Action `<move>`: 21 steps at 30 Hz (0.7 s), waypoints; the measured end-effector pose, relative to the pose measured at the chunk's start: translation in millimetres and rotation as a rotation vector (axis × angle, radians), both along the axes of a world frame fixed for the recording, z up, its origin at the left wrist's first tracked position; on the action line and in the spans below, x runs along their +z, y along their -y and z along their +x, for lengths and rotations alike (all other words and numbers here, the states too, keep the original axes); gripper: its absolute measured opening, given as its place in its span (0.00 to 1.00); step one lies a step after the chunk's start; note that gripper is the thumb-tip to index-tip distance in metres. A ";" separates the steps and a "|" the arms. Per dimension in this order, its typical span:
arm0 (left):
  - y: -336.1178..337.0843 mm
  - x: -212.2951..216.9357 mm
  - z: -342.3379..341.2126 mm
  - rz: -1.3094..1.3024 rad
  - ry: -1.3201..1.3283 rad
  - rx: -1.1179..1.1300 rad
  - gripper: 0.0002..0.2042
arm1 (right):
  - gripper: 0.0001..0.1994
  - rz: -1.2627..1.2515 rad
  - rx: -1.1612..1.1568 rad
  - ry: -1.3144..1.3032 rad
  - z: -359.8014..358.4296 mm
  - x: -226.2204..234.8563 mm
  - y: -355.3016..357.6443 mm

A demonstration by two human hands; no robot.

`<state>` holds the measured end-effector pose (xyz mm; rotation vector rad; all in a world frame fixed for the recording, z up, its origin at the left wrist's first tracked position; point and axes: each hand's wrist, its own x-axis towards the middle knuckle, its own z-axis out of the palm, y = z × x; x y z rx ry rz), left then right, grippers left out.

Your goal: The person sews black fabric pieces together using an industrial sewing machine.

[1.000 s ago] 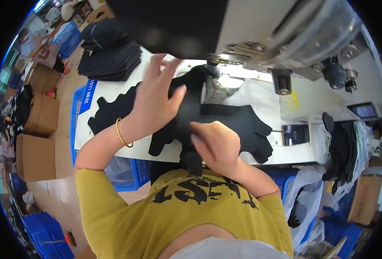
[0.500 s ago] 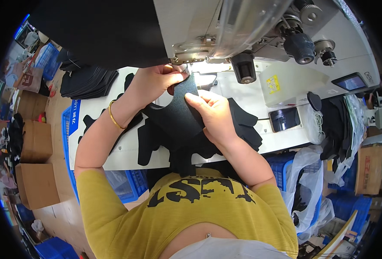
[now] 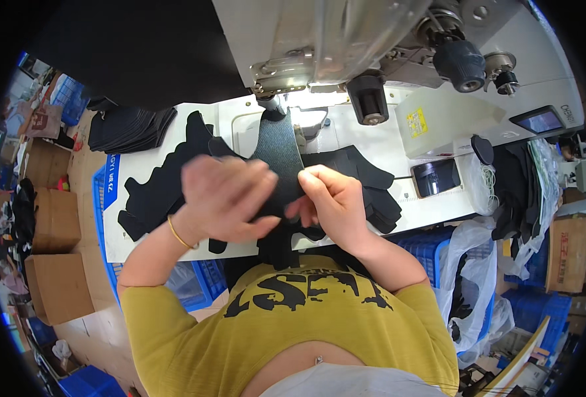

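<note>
Fabric (image 3: 278, 147) looks dark, finely grained, narrow-necked. Right hand (image 3: 333, 204) pinches its edge; blurred left hand (image 3: 223, 196) is loosely spread.

Fabric (image 3: 278, 149) left of phone (image 3: 437, 178)

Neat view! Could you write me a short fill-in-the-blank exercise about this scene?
1. The bracelet is worn on the person's ____ side.
2. The left hand looks ____, while the right hand looks sharper.
3. The phone lies to the ____ of both hands.
4. The cloth has its far end at the ____ machine.

Missing words: left; blurred; right; sewing.
</note>
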<state>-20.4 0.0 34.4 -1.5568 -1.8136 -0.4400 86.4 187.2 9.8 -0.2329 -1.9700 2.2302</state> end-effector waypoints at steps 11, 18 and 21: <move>-23.7 -22.2 -20.6 0.110 -0.229 0.030 0.16 | 0.14 0.015 0.049 -0.077 -30.1 2.5 -7.9; -29.3 -15.4 -45.4 0.096 -0.161 0.071 0.21 | 0.12 -0.067 0.029 -0.121 -44.1 3.0 -6.2; -35.6 -11.4 -53.9 0.127 -0.179 0.087 0.21 | 0.11 -0.039 0.041 -0.121 -42.1 -1.7 -7.3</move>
